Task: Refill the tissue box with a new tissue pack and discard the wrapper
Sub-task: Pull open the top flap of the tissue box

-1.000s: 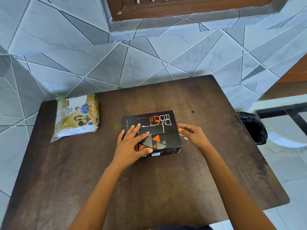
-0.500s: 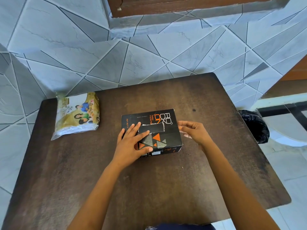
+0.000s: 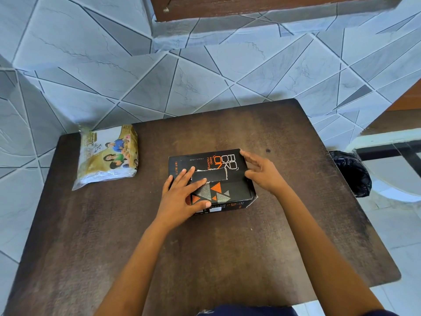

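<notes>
A black tissue box (image 3: 230, 179) with orange lettering and a rectangular slot on top lies flat in the middle of the dark wooden table (image 3: 205, 247). My left hand (image 3: 184, 197) rests flat on the box's left top, fingers straight. My right hand (image 3: 262, 172) touches the box's right end, fingers spread along its edge; the end flap there looks slightly ajar. A new tissue pack (image 3: 107, 156) in a gold and white printed wrapper lies sealed at the table's far left corner.
A bin lined with a black bag (image 3: 350, 174) stands on the floor just off the table's right edge. A tiled wall runs close behind the table. A white ledge and glass panel are at the far right.
My right hand has moved up along the box's right end, with fingers more spread on its far corner. My left hand stays flat on the top.
</notes>
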Available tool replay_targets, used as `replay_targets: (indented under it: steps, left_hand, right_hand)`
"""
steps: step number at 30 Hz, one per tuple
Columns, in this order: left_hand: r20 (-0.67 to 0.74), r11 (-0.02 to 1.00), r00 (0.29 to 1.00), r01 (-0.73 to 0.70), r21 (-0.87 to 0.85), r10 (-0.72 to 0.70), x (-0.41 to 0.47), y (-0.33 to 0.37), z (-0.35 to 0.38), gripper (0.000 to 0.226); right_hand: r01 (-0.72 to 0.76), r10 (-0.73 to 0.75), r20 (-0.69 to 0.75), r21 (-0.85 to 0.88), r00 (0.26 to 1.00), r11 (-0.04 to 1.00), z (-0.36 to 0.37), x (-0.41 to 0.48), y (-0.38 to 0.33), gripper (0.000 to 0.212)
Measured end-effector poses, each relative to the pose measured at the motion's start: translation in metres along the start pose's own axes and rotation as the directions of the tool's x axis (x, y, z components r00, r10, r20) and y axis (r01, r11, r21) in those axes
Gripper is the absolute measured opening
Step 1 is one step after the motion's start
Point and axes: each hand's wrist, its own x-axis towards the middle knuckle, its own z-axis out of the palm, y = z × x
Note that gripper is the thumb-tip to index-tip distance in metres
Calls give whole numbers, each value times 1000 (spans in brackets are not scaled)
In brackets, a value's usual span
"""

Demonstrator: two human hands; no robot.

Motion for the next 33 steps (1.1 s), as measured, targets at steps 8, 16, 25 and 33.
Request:
replay_targets:
  steps: [8, 16, 25, 33]
  left_hand:
    - [-20, 1000, 1000, -3, -14, 2, 0, -1, 1, 100]
    - [-8, 1000, 1000, -1, -3, 0, 1, -2, 1, 91]
    - [-29, 1000, 1000, 4, -8, -4, 1, -2, 2, 99]
    - [-48, 999, 999, -4, -42, 2, 0, -4, 4, 94]
  right_hand:
    - [-27, 25, -9, -322, 1000, 946, -5, 3, 18, 53]
    - [-71, 77, -26, 185, 997, 980, 4, -9, 26, 37]
    - [-14, 18, -18, 196, 1000, 980, -2, -4, 20, 41]
    - [92, -91, -133, -2, 987, 996, 6, 2, 26, 52]
